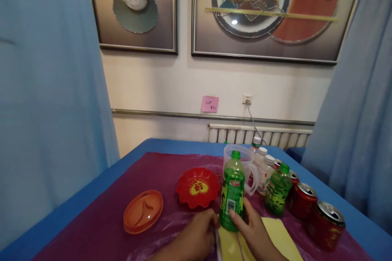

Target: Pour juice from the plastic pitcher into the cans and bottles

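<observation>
My right hand is wrapped round the lower part of a green drink bottle, thumb across its label near the barcode. The bottle stands upright with its green cap on. Just left of its base, my left hand is closed with curled fingers; what it holds, if anything, is hidden. Under both hands lies a yellow cloth or sheet, with thin pale strips on its left part. Behind the bottle is a clear plastic jug with a handle, partly covered by it.
Left of the bottle sit a red scalloped dish and an orange divided dish. On the right stand another green bottle, several white-capped bottles and several red cans. A purple plastic sheet covers the blue table.
</observation>
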`<state>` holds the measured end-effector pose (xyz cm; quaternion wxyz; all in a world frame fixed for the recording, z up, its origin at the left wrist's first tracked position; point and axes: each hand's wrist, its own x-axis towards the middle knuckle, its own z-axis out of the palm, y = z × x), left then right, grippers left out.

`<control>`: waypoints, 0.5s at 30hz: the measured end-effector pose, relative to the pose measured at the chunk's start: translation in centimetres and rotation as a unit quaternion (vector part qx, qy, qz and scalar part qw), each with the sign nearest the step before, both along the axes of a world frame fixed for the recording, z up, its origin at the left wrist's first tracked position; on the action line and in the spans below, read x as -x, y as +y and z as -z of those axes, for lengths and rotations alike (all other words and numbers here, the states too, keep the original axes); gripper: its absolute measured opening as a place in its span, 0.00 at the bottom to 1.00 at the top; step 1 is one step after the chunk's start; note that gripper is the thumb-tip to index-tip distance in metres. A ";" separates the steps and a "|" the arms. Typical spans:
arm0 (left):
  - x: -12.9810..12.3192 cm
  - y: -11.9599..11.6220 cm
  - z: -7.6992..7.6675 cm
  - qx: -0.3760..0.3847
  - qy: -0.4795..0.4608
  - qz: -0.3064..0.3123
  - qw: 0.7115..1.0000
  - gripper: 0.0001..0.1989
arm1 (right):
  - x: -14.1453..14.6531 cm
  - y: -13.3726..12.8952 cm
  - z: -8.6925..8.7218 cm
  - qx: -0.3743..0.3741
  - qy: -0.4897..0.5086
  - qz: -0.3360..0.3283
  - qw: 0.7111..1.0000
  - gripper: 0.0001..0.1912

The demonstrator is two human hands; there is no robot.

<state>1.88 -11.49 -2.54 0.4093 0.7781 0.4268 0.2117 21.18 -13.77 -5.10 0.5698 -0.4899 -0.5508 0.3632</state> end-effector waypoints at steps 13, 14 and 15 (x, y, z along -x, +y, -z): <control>1.9 0.5 -1.9 0.066 -0.263 -0.052 0.961 0.37 | 1.5 0.7 3.9 -0.042 -0.083 -0.141 0.986 0.34; 2.9 1.5 -2.0 0.046 -0.252 -0.080 0.963 0.36 | 1.2 0.8 4.6 -0.024 -0.091 -0.117 0.989 0.33; 4.1 2.7 -2.3 0.022 -0.233 -0.117 0.965 0.36 | 0.9 1.0 5.4 -0.008 -0.106 -0.092 0.990 0.30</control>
